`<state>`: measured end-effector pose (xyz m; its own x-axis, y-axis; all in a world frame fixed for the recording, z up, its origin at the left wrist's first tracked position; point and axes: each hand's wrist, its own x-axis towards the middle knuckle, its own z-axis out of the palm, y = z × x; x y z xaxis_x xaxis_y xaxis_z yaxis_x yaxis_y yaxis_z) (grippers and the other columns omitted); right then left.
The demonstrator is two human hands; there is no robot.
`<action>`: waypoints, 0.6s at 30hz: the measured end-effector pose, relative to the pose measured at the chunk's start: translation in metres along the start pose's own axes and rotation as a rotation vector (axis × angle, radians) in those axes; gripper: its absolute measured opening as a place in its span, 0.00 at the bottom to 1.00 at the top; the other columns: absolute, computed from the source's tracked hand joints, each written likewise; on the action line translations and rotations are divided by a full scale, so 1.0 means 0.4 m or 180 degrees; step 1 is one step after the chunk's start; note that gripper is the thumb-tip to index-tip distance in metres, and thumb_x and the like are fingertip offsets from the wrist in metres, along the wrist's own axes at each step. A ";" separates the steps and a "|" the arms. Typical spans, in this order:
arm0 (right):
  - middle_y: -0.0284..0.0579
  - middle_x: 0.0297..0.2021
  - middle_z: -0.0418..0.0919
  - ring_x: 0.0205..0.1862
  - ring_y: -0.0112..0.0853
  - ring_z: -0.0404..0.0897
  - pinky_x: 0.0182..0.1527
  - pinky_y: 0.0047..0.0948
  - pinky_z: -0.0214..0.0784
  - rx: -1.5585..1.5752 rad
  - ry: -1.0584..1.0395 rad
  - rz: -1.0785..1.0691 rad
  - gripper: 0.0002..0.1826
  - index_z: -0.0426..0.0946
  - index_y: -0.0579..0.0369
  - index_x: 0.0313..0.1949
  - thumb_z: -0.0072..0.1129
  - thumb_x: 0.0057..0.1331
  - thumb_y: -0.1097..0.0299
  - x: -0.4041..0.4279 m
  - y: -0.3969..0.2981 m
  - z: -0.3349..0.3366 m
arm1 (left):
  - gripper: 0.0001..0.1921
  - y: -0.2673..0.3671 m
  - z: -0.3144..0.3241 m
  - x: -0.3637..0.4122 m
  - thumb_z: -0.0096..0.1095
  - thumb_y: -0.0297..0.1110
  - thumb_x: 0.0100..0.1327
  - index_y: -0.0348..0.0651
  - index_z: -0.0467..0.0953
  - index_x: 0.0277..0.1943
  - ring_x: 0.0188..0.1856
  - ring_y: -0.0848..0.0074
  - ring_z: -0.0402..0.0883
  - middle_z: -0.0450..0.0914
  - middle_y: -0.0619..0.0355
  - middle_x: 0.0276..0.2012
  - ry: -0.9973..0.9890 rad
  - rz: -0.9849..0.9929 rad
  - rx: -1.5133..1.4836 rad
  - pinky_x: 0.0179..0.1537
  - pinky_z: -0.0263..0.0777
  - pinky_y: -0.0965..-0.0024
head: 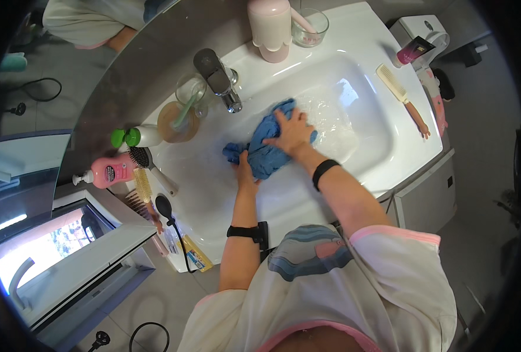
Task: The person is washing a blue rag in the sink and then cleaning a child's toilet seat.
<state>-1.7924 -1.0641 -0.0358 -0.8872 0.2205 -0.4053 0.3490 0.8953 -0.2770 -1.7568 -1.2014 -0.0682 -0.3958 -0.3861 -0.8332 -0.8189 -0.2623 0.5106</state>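
A wet, bunched blue cloth (pixel 267 149) is in the white washbasin (pixel 370 185), beside shallow, rippling water (pixel 331 125). My left hand (pixel 244 169) grips the cloth at its lower left side, its fingers partly hidden by the folds. From above, my right hand (pixel 295 131) presses on the cloth with its fingers spread over the fabric. The dark and chrome faucet (pixel 221 79) stands behind the cloth, to its upper left; no stream shows under its spout.
Left rim: a glass cup (pixel 190 90) with a toothbrush, a pink pump bottle (pixel 111 170), hairbrushes (pixel 142 185). Behind the basin stand a pink-white container (pixel 270 31) and a glass jar (pixel 311 35). At right lie a comb (pixel 391 81) and tube (pixel 412 52). An open window (pixel 124 240) juts in at left.
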 end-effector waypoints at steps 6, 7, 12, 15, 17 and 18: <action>0.54 0.45 0.62 0.48 0.49 0.64 0.46 0.40 0.62 0.1961 -0.0702 -0.1001 0.24 0.71 0.44 0.37 0.62 0.36 0.63 -0.090 -0.106 0.104 | 0.31 0.004 -0.094 0.104 0.43 0.62 0.53 0.44 0.65 0.50 0.48 0.63 0.68 0.69 0.54 0.47 -0.2117 -0.0166 -0.2244 0.51 0.61 0.59; 0.52 0.45 0.62 0.47 0.48 0.64 0.44 0.40 0.62 0.1923 -0.0338 -0.1407 0.25 0.71 0.43 0.38 0.62 0.35 0.62 -0.130 -0.121 0.088 | 0.31 0.018 -0.107 0.085 0.43 0.62 0.53 0.44 0.65 0.50 0.48 0.63 0.68 0.69 0.54 0.47 -0.2122 -0.0173 -0.2239 0.51 0.61 0.59; 0.47 0.43 0.64 0.45 0.45 0.65 0.37 0.40 0.62 0.1223 0.0749 -0.2353 0.23 0.72 0.42 0.37 0.61 0.37 0.60 -0.233 -0.178 -0.016 | 0.29 0.066 -0.122 -0.021 0.36 0.59 0.58 0.43 0.64 0.51 0.49 0.66 0.69 0.71 0.54 0.46 -0.4794 0.0540 -0.2293 0.53 0.61 0.62; 0.44 0.41 0.65 0.43 0.42 0.65 0.35 0.38 0.60 0.1173 0.0903 -0.2379 0.20 0.72 0.44 0.35 0.60 0.38 0.59 -0.216 -0.194 -0.030 | 0.29 0.074 -0.113 -0.041 0.36 0.58 0.59 0.43 0.64 0.51 0.49 0.66 0.69 0.71 0.54 0.46 -0.4507 0.0421 -0.2259 0.52 0.61 0.62; 0.41 0.38 0.66 0.41 0.40 0.66 0.35 0.37 0.60 0.1167 0.1012 -0.2447 0.20 0.72 0.47 0.32 0.62 0.37 0.57 -0.202 -0.203 -0.027 | 0.28 0.075 -0.109 -0.033 0.35 0.58 0.59 0.42 0.64 0.51 0.50 0.66 0.69 0.71 0.54 0.46 -0.3868 0.0333 -0.2198 0.52 0.61 0.63; 0.41 0.38 0.66 0.41 0.40 0.66 0.35 0.37 0.60 0.1168 0.1013 -0.2469 0.20 0.72 0.47 0.32 0.62 0.37 0.57 -0.195 -0.206 -0.025 | 0.28 0.074 -0.105 -0.031 0.35 0.57 0.59 0.42 0.64 0.51 0.50 0.67 0.69 0.71 0.54 0.46 -0.3498 0.0307 -0.2143 0.52 0.61 0.63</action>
<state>-1.7549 -1.1514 0.0274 -0.9352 -0.2464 0.2543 -0.3540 0.6695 -0.6530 -1.7585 -1.2416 -0.0339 -0.8366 0.4130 -0.3600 -0.5259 -0.7895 0.3164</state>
